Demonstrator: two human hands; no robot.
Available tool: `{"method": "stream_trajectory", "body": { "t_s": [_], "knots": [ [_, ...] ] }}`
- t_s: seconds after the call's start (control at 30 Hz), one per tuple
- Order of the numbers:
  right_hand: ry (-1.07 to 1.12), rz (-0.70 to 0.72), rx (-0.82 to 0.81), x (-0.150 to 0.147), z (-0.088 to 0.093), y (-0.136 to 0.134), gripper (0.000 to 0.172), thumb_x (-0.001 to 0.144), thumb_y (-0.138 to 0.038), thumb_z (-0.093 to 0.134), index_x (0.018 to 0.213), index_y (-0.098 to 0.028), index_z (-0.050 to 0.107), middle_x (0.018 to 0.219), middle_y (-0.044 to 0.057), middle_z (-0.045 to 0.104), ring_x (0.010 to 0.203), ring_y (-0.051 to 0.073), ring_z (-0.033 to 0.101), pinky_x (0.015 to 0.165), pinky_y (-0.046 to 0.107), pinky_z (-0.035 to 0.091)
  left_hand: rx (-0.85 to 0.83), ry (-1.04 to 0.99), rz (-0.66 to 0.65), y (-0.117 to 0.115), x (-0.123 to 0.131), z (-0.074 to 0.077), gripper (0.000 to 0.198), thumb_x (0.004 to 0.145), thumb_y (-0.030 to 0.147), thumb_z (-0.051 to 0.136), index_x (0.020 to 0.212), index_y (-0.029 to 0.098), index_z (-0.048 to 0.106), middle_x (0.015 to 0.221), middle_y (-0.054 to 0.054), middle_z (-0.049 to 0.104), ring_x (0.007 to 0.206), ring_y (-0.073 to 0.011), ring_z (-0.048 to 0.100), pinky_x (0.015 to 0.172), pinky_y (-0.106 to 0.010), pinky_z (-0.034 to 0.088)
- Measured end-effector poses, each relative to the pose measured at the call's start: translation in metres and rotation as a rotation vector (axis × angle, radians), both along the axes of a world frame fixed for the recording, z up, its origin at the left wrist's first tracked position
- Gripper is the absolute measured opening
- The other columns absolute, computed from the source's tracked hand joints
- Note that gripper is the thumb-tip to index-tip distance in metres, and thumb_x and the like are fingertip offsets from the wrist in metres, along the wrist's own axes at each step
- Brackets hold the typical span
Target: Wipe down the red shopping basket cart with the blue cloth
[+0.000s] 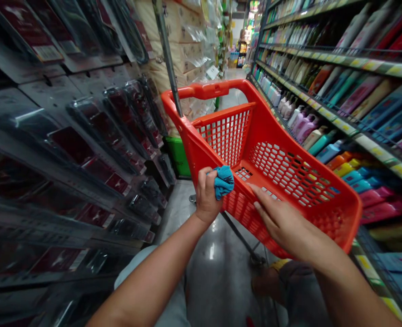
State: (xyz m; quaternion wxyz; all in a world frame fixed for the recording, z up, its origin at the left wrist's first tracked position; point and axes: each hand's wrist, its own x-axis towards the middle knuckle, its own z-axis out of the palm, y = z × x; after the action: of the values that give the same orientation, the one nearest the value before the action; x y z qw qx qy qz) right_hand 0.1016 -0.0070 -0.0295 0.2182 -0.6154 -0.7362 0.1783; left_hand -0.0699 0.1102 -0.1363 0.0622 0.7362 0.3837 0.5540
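Nearby, bottles (305, 129) flank the cart (269, 128).

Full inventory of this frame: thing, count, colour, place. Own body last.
Shopping cart: one, red, centre
Metal pole: one, grey, at the cart handle's left end
Cloth: one, blue, in left hand
Hanging packs: many, dark with maroon cards, left
Packages: many, beige, stacked behind the pole
Box-like object: one, green, behind the cart's left side
Shelves: several, white-and-yellow edge strips, right
Bottles: many, mixed colours, on shelves
Floor: one, shiny grey, below
Left hand: one, bare, cart's near rim
Right hand: one, bare, on that rim
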Motion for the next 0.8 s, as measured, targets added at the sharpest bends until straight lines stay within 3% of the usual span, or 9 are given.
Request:
{"method": "stream_trajectory", "body": {
  "t_s": [0.13,0.27,0.4,0.63,0.8],
  "knots": [
    [-0.077,-0.04,0.027,-0.011,0.003,-0.012,0.06,0.1,-0.031,0.036,0.157,-0.013,0.035,0.132,0.02,0.067,0.116,0.03,0.069,0.094,0.044,0.057,-0.112,-0.097,0.049,0.022,-0.008,0.008,0.035,0.085,0.014,0.054,0.119,0.022,0.052,0.117,-0.009,0.052,0.108,-0.0217,0.057,0.097,-0.037,0.049],
    [-0.12,0.015,-0.128,-0.013,0.012,-0.02,0.065,0.099,-0.026,0.037,0.162,-0.017,0.025,0.107,0.015,0.077,0.087,0.027,0.075,0.074,0.036,0.056,-0.185,-0.23,0.0,-0.003,0.003,0.01,0.032,0.087,0.016,0.055,0.118,0.022,0.051,0.114,-0.007,0.053,0.106,-0.0204,0.057,0.098,-0.037,0.049],
    [-0.122,0.02,-0.15,-0.02,0.013,-0.013,0.067,0.101,-0.03,0.033,0.163,-0.015,0.017,0.09,0.011,0.078,0.077,0.026,0.074,0.065,0.032,0.051,-0.343,-0.374,-0.126,-0.036,0.017,-0.004,0.041,0.084,0.021,0.063,0.122,0.025,0.049,0.119,-0.007,0.055,0.115,-0.0216,0.055,0.107,-0.04,0.045],
    [-0.269,-0.02,-0.144,-0.029,0.005,0.006,0.067,0.103,-0.036,0.027,0.163,-0.01,0.014,0.082,0.012,0.076,0.071,0.028,0.073,0.057,0.031,0.044,-0.673,-0.524,0.053,-0.009,0.02,-0.039,0.032,0.081,0.009,0.051,0.11,0.022,0.05,0.101,-0.005,0.062,0.098,-0.0204,0.061,0.098,-0.04,0.049],
    [-0.291,-0.057,-0.123,-0.027,0.0,0.013,0.064,0.103,-0.036,0.021,0.162,-0.011,0.02,0.077,0.011,0.074,0.07,0.029,0.072,0.056,0.031,0.043,-0.652,-0.496,-0.04,-0.024,0.026,-0.038,0.036,0.078,0.011,0.06,0.111,0.024,0.054,0.115,-0.005,0.061,0.112,-0.0205,0.059,0.107,-0.038,0.046]
  ]
}}
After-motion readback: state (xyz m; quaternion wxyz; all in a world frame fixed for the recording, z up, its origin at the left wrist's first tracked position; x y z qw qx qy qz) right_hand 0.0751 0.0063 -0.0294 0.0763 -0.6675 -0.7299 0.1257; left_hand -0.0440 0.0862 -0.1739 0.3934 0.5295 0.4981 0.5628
